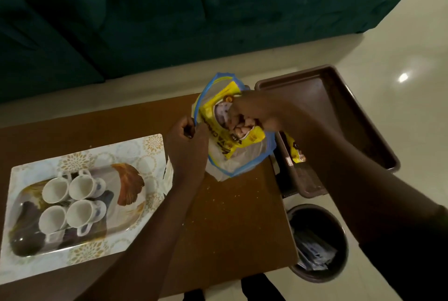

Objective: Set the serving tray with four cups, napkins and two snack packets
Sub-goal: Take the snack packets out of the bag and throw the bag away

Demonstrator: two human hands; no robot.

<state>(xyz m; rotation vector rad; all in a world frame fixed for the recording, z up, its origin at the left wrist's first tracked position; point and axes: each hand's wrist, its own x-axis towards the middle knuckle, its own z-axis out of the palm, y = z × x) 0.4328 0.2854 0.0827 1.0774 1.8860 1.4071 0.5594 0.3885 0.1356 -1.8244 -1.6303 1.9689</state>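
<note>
So far, four cups (72, 203) stand on the serving tray (150, 145); no packets or napkins are confirmed there. Left hand (186, 145) pinches the clear bag (242, 165); right hand (257, 111) grips a yellow snack packet (218, 99) inside it.

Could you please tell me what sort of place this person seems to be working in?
Most likely a home living room. A dark green upholstered sofa stands behind a low brown wooden table, on a glossy cream tiled floor, with a round dark waste bin beside the table.
</note>
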